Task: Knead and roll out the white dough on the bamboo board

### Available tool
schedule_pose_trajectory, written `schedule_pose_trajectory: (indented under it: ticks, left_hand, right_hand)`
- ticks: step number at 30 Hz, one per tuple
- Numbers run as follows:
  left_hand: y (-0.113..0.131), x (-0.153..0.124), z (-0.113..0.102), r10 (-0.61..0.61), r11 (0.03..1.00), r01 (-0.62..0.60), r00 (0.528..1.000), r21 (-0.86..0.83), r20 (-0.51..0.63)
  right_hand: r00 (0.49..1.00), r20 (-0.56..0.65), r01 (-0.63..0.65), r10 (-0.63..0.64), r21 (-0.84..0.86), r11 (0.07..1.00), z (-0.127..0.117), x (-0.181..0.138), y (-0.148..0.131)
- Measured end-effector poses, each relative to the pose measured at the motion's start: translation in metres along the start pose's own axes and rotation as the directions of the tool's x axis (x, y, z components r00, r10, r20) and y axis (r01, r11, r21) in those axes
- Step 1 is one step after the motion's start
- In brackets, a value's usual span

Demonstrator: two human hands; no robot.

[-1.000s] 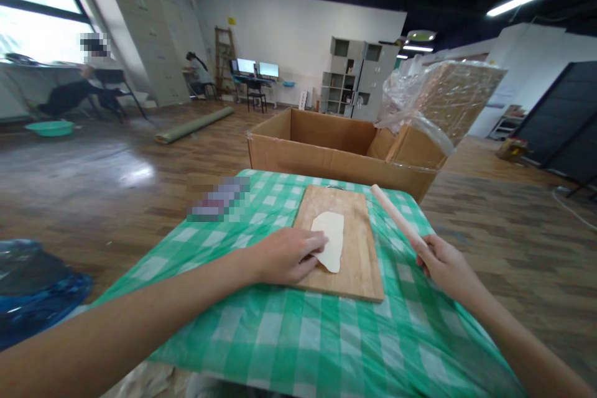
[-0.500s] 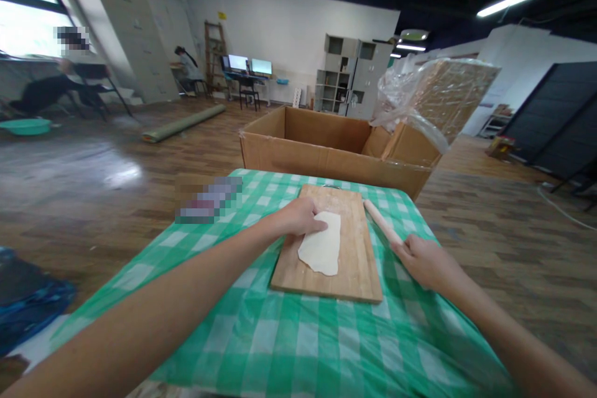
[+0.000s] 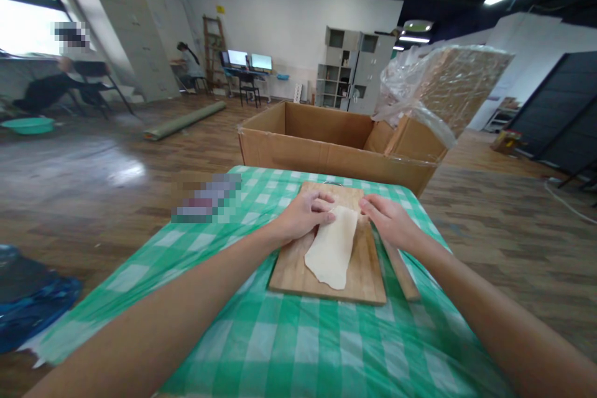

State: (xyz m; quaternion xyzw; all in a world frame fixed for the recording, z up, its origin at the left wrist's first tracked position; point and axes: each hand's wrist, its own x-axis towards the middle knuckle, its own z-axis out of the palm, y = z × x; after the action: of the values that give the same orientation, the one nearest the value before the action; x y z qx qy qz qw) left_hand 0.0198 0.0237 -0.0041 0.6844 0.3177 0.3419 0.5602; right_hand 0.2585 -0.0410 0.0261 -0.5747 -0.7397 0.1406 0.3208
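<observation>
A flat sheet of pale dough lies on a wooden cutting board on a table with a green checked cloth. My left hand pinches the far left corner of the dough. My right hand pinches its far right corner. The far edge of the dough is lifted a little off the board. A wooden rolling pin lies on the cloth along the board's right side, under my right forearm, and neither hand touches it.
A large open cardboard box stands on the floor just past the table's far edge, with plastic-wrapped board leaning in its right end. A blue bag lies on the floor at left. People sit at desks far back.
My right hand has let go of the rolling pin, which now lies beside the board, and moved onto the dough's far right corner. My left hand shifted to the far left corner.
</observation>
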Motion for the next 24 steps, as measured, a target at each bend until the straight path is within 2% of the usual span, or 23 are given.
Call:
schedule_pose_trajectory:
  ticks: [2, 4, 6, 8, 11, 13, 16, 19, 21, 24]
  left_hand:
    - [0.0, -0.001, 0.002, 0.007, 0.997, -0.009, 0.999, -0.078, -0.031]
    - [0.0, -0.001, 0.002, -0.005, 0.992, -0.004, 0.998, -0.126, -0.066]
    - [-0.001, -0.001, 0.004, -0.057, 0.979, 0.04, 0.995, -0.198, -0.083]
    - [-0.003, -0.002, 0.006, -0.132, 0.95, 0.117, 0.991, -0.29, -0.033]
    - [-0.005, -0.005, 0.01, -0.184, 0.916, 0.208, 0.978, -0.342, 0.101]
    - [-0.005, -0.006, 0.011, -0.175, 0.93, 0.202, 0.978, -0.307, 0.111]
    - [-0.003, -0.008, 0.01, -0.138, 0.98, 0.142, 0.99, -0.139, 0.039]
    - [0.001, -0.008, 0.005, -0.048, 0.994, 0.04, 0.996, 0.105, 0.077]
    - [0.003, -0.009, 0.004, -0.006, 0.982, -0.019, 0.991, 0.186, 0.133]
    - [0.004, -0.011, 0.004, -0.032, 0.992, 0.011, 0.986, 0.123, 0.165]
  right_hand:
    - [0.994, 0.111, -0.005, -0.023, 0.245, 0.969, 0.016, 0.012, -0.008]
    - [0.988, 0.156, -0.054, 0.0, 0.346, 0.937, 0.031, 0.019, -0.01]
    - [0.992, 0.128, -0.069, 0.021, 0.387, 0.92, 0.043, 0.023, -0.007]
    - [0.997, 0.054, -0.071, 0.052, 0.462, 0.884, 0.05, 0.023, -0.001]
    - [0.98, -0.049, -0.123, 0.194, 0.62, 0.775, 0.053, 0.021, 0.004]
    - [0.957, -0.04, -0.188, 0.288, 0.67, 0.718, 0.05, 0.019, 0.003]
    - [0.947, 0.047, -0.271, 0.318, 0.651, 0.709, 0.043, 0.015, 0.0]
    - [0.964, 0.133, -0.265, 0.23, 0.533, 0.803, 0.035, 0.011, -0.002]
    - [0.982, 0.138, -0.177, 0.13, 0.41, 0.895, 0.032, 0.009, -0.004]
    - [1.0, 0.006, 0.013, -0.015, 0.273, 0.962, 0.032, 0.008, -0.006]
